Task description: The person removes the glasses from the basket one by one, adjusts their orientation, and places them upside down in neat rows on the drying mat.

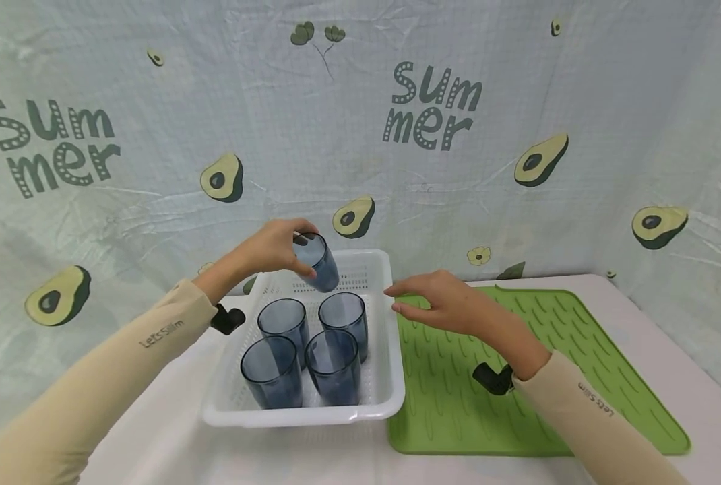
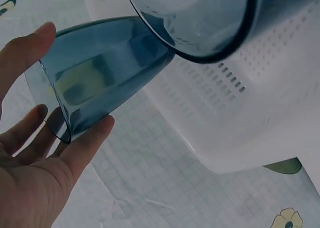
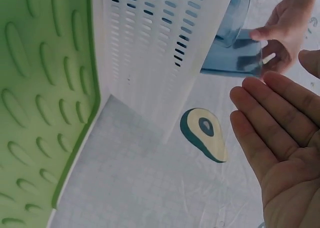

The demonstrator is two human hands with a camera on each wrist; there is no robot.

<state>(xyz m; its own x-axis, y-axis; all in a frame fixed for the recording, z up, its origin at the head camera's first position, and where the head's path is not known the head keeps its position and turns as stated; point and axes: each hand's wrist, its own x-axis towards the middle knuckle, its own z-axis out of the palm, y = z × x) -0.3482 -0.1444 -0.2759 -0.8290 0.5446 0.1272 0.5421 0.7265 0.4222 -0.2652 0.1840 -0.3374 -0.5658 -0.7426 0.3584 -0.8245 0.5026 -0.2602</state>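
My left hand [image 1: 278, 248] grips a blue-tinted drinking glass [image 1: 317, 264] near its rim, thumb on one side and fingers on the other. The glass is tilted above the back part of a white plastic basket [image 1: 372, 408]. In the left wrist view the held glass [image 2: 107, 70] shows its rim toward the palm. Several matching glasses [image 1: 271, 372] stand upright in the basket, grouped toward its front and middle. My right hand [image 1: 442, 303] holds nothing and hovers beside the basket's right wall. The right wrist view shows its fingers [image 3: 270, 118] extended and its palm bare.
A green ridged drying mat [image 1: 457, 397] lies on the white table [image 1: 154, 431], right of the basket. Directly behind the table hangs a pale cloth [image 1: 433, 195] printed with avocados and lettering. The basket has slotted side walls [image 3: 150, 43].
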